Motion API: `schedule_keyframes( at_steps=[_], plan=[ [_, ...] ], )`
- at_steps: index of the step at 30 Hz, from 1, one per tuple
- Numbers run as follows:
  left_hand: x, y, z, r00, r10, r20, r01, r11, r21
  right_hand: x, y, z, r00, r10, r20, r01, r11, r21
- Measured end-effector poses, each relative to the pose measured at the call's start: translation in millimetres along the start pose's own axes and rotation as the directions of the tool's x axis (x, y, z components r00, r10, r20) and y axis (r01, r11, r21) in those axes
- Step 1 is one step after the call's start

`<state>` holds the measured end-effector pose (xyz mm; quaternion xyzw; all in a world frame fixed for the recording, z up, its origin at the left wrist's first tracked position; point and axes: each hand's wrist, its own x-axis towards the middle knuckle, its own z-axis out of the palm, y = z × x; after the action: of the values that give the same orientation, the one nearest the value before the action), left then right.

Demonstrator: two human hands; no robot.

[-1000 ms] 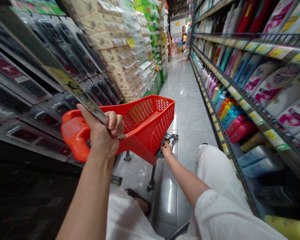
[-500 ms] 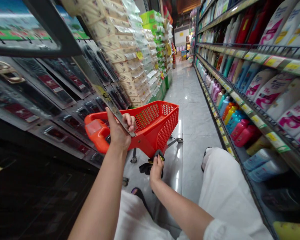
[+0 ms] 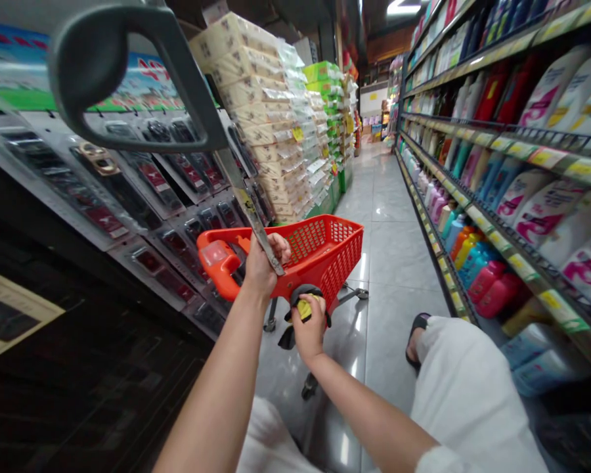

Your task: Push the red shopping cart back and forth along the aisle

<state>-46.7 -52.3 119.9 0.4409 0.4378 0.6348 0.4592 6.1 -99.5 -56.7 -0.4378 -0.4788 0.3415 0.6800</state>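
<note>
My left hand point(image 3: 266, 263) is closed around the narrow blade of a hand saw point(image 3: 249, 207), close to its lower end. The saw slants up to the left, its large grey handle at the top. My right hand point(image 3: 311, 325) grips a black-and-yellow cloth bundle point(image 3: 304, 307); its exact kind does not show, and a loose black end hangs below. Just beyond both hands stands a red shopping cart point(image 3: 345, 259) with perforated sides, partly hidden by them. I cannot tell whether either hand touches it.
Shelves point(image 3: 502, 148) with bottles line the right side. On the left hang packaged belts point(image 3: 118, 177) above a dark panel point(image 3: 79, 387). Stacked cream packs point(image 3: 261, 112) and green packs point(image 3: 325, 92) stand farther on. The tiled aisle floor point(image 3: 389, 249) runs between, with my legs at the bottom.
The view has tilted up and shows more of the saw's handle. My right hand has come up nearer my left, and more yellow of the cloth bundle shows. Both hands keep their hold.
</note>
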Motion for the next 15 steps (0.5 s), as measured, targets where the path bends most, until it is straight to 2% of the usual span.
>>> schedule_keyframes(
  at_steps=[3, 5, 7, 11, 13, 15],
  plan=[
    [-0.9, -2.7, 0.0, 0.999, -0.002, -0.035, 0.002, 1.0, 0.02, 12.7, -24.6, 4.2, 0.991, -0.114, 0.073, 0.113, 0.993, 0.016],
    [-1.5, -4.0, -1.3, 0.999, 0.023, -0.047, -0.021, 0.998, 0.052, 25.8, -39.2, 4.9, 0.964, -0.213, 0.158, 0.212, 0.977, 0.026],
    [-2.0, -2.2, -5.2, 0.999, 0.024, -0.024, -0.022, 0.996, 0.091, 36.5, -42.6, 1.4, 0.94, -0.268, 0.212, 0.273, 0.962, 0.007],
    [-3.3, 11.8, -20.1, 0.979, -0.186, 0.081, 0.165, 0.963, 0.215, 42.5, -30.0, -9.6, 0.95, -0.242, 0.199, 0.262, 0.962, -0.082],
    [-3.9, 19.3, -27.1, 0.964, -0.239, 0.118, 0.197, 0.938, 0.286, 39.9, -31.2, -11.2, 0.951, -0.237, 0.2, 0.262, 0.959, -0.106],
    [-4.2, 23.1, -31.2, 0.948, -0.269, 0.168, 0.211, 0.931, 0.297, 36.4, -40.6, -9.3, 0.922, -0.292, 0.254, 0.327, 0.939, -0.106]
  ],
)
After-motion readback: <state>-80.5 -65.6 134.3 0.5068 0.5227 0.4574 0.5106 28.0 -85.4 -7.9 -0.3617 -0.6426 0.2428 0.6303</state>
